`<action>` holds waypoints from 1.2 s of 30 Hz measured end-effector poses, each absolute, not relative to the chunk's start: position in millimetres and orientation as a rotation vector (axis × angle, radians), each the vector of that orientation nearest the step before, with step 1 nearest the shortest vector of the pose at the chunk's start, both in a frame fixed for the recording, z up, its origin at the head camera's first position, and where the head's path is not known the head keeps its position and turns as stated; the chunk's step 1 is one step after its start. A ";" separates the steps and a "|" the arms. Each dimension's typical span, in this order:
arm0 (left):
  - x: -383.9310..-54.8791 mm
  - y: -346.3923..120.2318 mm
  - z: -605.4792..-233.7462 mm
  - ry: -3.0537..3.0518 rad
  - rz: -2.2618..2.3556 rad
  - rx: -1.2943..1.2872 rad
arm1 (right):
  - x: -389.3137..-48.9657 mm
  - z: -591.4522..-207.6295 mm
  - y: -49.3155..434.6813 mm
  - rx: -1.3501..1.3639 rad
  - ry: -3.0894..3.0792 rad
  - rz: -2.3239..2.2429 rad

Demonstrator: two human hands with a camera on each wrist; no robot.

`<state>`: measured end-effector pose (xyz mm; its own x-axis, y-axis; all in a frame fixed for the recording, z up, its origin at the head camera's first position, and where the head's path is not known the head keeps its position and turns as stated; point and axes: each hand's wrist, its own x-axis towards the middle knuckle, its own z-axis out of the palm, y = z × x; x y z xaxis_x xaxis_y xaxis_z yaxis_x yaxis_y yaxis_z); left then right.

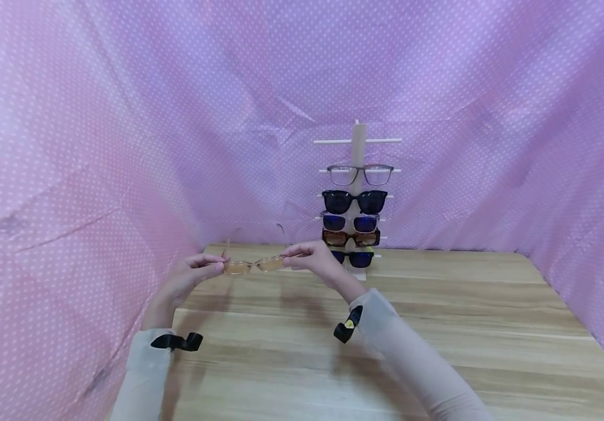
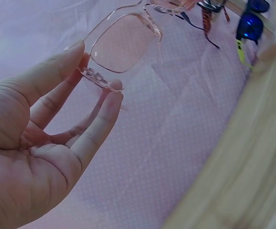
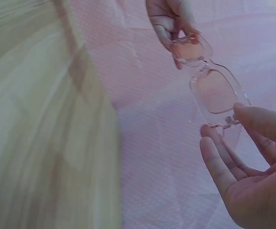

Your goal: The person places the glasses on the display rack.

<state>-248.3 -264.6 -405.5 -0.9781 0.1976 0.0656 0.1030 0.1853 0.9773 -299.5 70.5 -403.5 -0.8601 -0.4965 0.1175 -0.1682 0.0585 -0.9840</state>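
Observation:
A pair of glasses (image 1: 238, 268) with a clear frame and pale orange-pink lenses is held up over the table between both hands. My left hand (image 1: 192, 277) pinches its left end near the hinge, thumb on one side and fingers on the other. At the opposite end my right hand (image 1: 316, 262) pinches the other hinge. The left wrist view shows one lens (image 2: 123, 45) just past the left fingertips. In the right wrist view the whole front of the glasses (image 3: 217, 90) spans from hand to hand. The temples point away from me.
Right of the hands stands a wooden display rack (image 1: 358, 146) with white crossbars. It carries clear-lens glasses (image 1: 378, 174), black sunglasses (image 1: 372, 202) and several more pairs below; its top bar (image 1: 386, 140) bears none. Pink dotted cloth (image 1: 259, 70) surrounds the wooden table (image 1: 438, 327).

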 end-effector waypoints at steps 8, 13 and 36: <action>-253.9 -258.0 -382.2 2.245 2.012 0.451 | -301.2 -373.4 85.2 -0.745 2.147 -1.822; -250.8 -255.8 -372.1 2.171 2.058 0.559 | -297.1 -357.1 92.2 -0.802 2.172 -1.794; -234.2 -217.9 -313.8 2.186 2.227 0.852 | -271.8 -281.3 133.1 -0.875 2.077 -1.841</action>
<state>-234.2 -217.9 -313.8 -0.8572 0.2915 0.4246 0.4191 -0.0843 0.9040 -271.8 133.1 -281.3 -0.7951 -0.5685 0.2115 -0.2783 0.0322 -0.9599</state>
